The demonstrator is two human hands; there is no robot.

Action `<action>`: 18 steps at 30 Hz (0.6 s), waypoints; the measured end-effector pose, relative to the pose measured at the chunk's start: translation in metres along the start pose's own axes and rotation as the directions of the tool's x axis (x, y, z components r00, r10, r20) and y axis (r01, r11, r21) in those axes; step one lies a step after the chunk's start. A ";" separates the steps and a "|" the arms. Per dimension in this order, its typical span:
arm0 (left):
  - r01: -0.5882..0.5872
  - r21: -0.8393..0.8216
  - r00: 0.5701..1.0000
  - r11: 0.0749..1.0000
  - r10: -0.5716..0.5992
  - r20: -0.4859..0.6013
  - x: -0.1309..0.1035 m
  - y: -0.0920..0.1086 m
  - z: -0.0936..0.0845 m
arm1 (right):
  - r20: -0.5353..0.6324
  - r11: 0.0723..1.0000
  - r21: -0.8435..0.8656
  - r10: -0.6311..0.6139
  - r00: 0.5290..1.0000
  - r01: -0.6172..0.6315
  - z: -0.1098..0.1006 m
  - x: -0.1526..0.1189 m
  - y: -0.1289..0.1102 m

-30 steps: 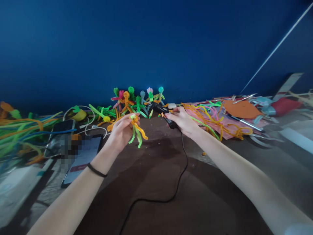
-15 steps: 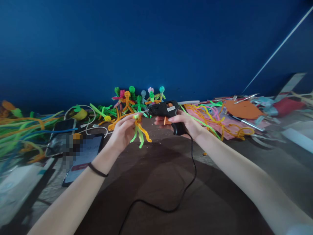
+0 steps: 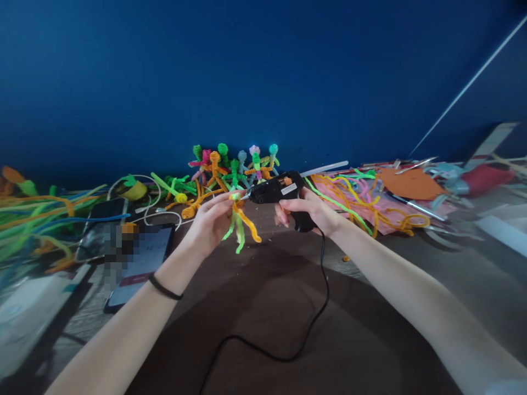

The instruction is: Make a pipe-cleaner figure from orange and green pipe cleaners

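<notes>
At twelve o'clock a deep blue wall [image 3: 263, 77] fills my view, and from it the dark tabletop [image 3: 247, 307] spreads down to six o'clock. A loose heap of coloured pipe cleaners [image 3: 45, 211] sprawls at nine o'clock, blurred at the edge. Just above centre, toward eleven, a cluster of little pipe-cleaner figures [image 3: 234, 176] stands against the wall. Pink paper [image 3: 383, 225] lies at three o'clock under orange and yellow strands, with an orange sheet [image 3: 409, 185] beyond it. A phone [image 3: 144, 269] rests at eight o'clock, partly behind my forearm. My right hand [image 3: 312, 207], at three o'clock from centre, is wrapped round the handle of the black glue gun [image 3: 272, 192], whose nozzle points to nine; its cord [image 3: 328, 285] trails toward six. My left hand [image 3: 211, 222], between eight and nine, pinches a green-and-orange pipe-cleaner piece [image 3: 239, 229] by its top, legs dangling toward six. The nozzle is right at that top, though I cannot tell whether they touch. A thin pale glue stick [image 3: 327, 168] juts from the gun's rear toward two.
</notes>
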State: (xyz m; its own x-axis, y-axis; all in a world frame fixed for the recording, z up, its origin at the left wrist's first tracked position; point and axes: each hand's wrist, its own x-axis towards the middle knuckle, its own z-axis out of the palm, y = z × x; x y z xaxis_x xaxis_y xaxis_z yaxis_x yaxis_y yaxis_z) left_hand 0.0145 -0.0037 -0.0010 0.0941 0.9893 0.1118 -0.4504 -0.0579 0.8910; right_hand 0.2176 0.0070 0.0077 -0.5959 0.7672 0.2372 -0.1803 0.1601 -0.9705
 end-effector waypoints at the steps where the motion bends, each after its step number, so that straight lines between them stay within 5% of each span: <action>1: 0.004 0.001 1.000 1.000 -0.004 0.001 0.000 0.000 0.000 | -0.003 1.000 -0.005 0.000 1.000 0.000 0.000 0.000 0.000; 18: 0.042 0.018 0.998 0.999 -0.042 0.042 0.002 -0.002 -0.006 | 0.012 0.999 0.027 -0.041 0.999 0.041 -0.001 0.003 0.003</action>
State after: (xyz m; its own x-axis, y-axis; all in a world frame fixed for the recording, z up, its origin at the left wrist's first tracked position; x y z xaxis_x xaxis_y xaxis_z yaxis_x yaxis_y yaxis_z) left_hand 0.0100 -0.0011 -0.0052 0.1501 0.9844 0.0922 -0.4298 -0.0190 0.9027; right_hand 0.2161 0.0107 0.0051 -0.5970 0.7528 0.2772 -0.2251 0.1745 -0.9586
